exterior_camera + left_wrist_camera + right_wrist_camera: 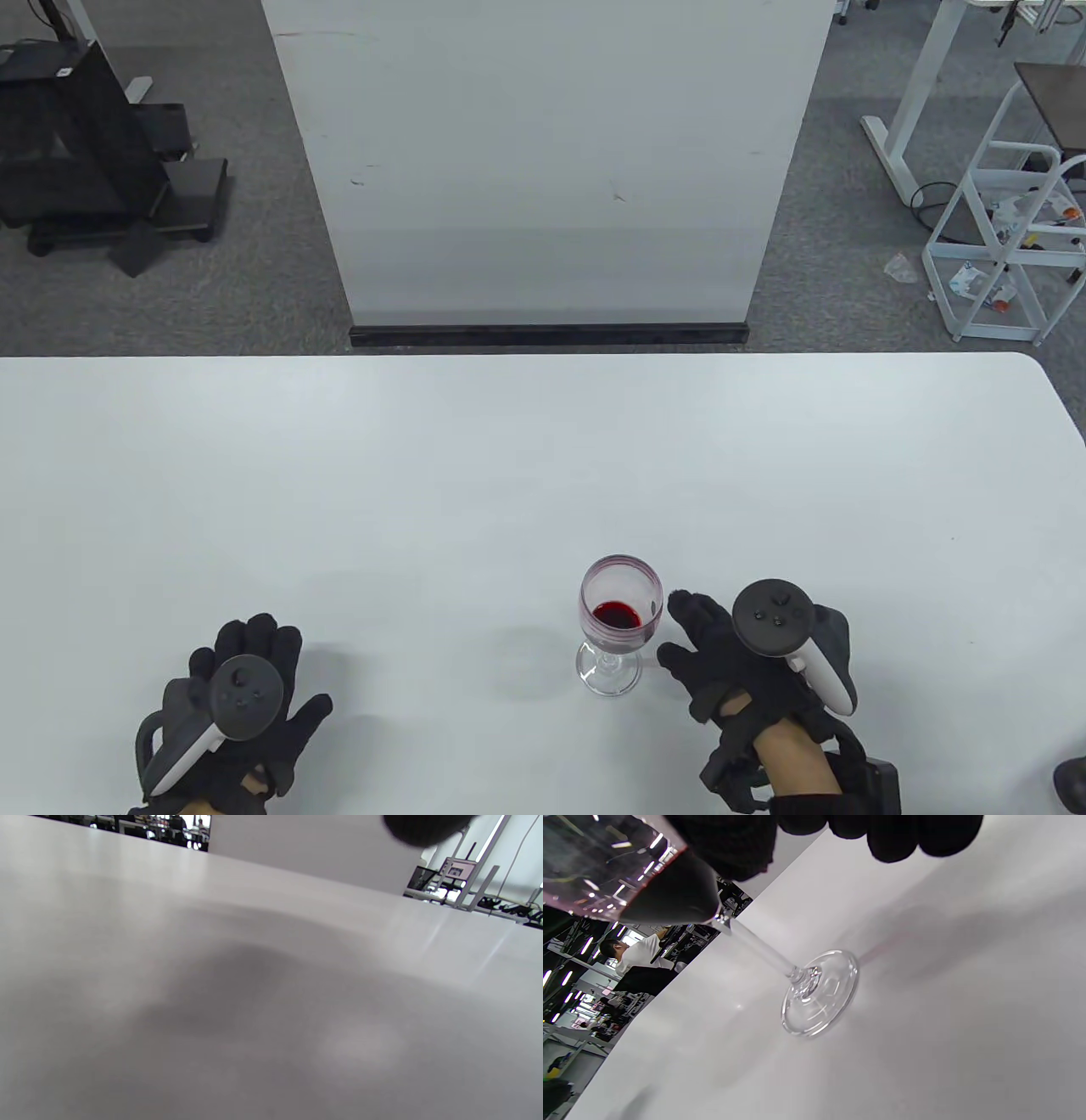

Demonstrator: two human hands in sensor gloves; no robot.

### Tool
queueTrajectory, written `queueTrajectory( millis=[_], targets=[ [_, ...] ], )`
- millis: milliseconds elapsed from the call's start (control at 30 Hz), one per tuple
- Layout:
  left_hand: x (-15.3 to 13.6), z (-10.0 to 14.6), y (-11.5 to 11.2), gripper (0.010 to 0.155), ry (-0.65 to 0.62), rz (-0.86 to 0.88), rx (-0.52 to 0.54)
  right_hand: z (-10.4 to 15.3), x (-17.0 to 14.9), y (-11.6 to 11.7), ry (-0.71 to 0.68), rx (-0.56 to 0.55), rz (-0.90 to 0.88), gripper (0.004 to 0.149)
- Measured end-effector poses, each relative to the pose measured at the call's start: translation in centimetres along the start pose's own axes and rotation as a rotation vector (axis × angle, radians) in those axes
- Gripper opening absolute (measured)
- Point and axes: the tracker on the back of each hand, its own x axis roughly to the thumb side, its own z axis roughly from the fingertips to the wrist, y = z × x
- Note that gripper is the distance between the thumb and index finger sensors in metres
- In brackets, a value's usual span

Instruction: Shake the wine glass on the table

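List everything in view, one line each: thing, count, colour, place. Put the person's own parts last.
wine glass: one, clear with a little red wine, standing upright on the table near its front edge, just left of the right hand.
table: one, white, across the lower half of the table view.
board: one, white with a black base, upright on the floor behind the table.
cart: one, white frame, floor at far right.
left hand: one, black glove, flat on the table at bottom left.
right hand: one, black glove, fingers spread beside the glass, not gripping it.
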Motion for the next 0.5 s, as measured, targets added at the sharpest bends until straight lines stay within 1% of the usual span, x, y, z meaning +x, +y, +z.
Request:
queueTrajectory(
  millis=[100, 233, 300, 367, 500],
  targets=[
    [0.0, 0.0, 0.0, 0.080, 0.000, 0.000, -0.004, -1.1, -0.1, 1.4, -0.011, 0.050, -0.090, 0.071],
    [0.1, 0.0, 0.0, 0.080, -0.003, -0.002, -0.011, -2.0, 0.2, 2.8, -0.010, 0.087, -0.101, 0.069],
    [0.1, 0.0, 0.0, 0.080, -0.004, -0.003, -0.010, -2.5, 0.1, 3.3, -0.009, 0.114, -0.145, 0.068],
    [0.1, 0.0, 0.0, 0.080, -0.003, -0.001, -0.008, -3.0, -0.1, 3.9, -0.008, 0.128, -0.236, 0.067],
    [0.1, 0.0, 0.0, 0.080, -0.002, -0.001, -0.010, -3.7, -0.4, 4.7, -0.005, 0.165, -0.340, 0.066]
  ],
)
